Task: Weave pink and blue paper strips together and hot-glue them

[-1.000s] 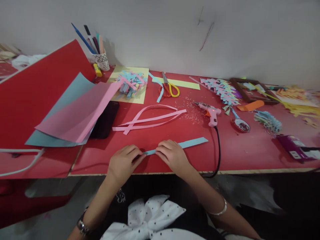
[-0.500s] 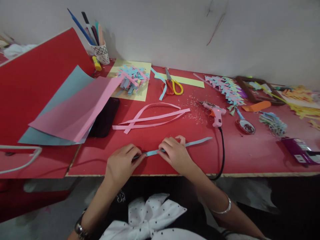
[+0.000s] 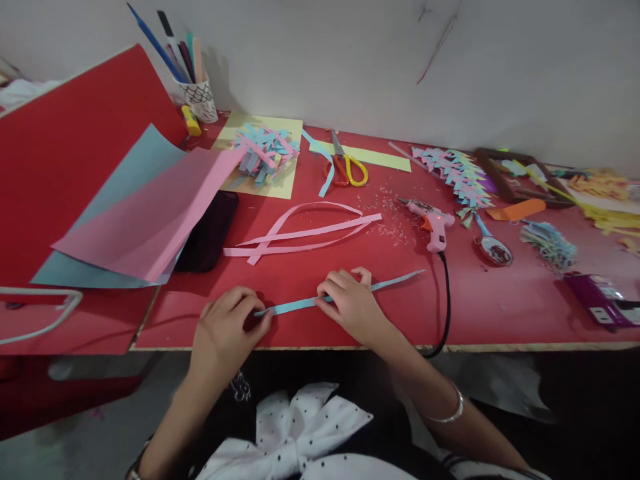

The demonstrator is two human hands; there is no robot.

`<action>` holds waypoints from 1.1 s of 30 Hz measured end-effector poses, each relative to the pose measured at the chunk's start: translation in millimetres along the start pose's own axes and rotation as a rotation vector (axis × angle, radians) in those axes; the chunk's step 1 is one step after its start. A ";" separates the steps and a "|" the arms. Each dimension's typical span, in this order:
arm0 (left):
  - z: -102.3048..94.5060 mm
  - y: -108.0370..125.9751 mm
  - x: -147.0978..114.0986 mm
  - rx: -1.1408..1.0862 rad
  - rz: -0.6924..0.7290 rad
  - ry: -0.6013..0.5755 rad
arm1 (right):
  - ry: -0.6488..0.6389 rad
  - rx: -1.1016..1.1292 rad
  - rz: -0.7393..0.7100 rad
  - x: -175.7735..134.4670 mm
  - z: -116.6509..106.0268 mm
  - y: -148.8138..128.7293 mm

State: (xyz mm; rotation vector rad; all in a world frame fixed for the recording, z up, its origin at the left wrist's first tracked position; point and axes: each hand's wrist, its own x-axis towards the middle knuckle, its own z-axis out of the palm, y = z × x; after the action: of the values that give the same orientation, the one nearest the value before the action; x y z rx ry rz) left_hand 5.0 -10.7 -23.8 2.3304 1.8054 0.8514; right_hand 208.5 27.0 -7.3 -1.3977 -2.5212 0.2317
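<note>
My left hand [image 3: 223, 333], lower left of centre, pinches blue paper strip [image 3: 295, 306] near left end. My right hand [image 3: 353, 308], right of centre, pinches same strip, fingers curled, one lifted. Strip spans lower middle, over table [image 3: 300, 335].

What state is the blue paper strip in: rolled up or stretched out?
Stretched out: the blue paper strip runs nearly straight between left hand and right hand, one end extending beyond the right.

Left hand [image 3: 223, 333] and right hand [image 3: 353, 307] pinch narrow light-blue paper strip [image 3: 295, 305], part spanning between them. Beyond both: overlapping pink paper strips [image 3: 309, 231]. Beyond right hand, rightward: pink pistol-shaped glue gun [image 3: 436, 225].
</note>
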 end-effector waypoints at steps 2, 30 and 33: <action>-2.3 -1.7 -3.0 0.002 -0.025 0.015 | -0.004 -0.006 0.003 0.0 0.3 0.1; 3.0 4.4 12.4 0.132 0.391 -0.031 | -0.002 -0.058 -0.165 -4.2 2.6 -12.5; 2.9 2.3 7.4 0.070 0.314 -0.032 | 0.012 0.030 -0.136 -4.2 4.5 -11.0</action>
State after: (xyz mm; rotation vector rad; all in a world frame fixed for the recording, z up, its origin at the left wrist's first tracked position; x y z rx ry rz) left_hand 9.5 -3.8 -22.6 2.7013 1.5027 0.7876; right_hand 200.4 17.5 -9.4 -1.2071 -2.5784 0.2338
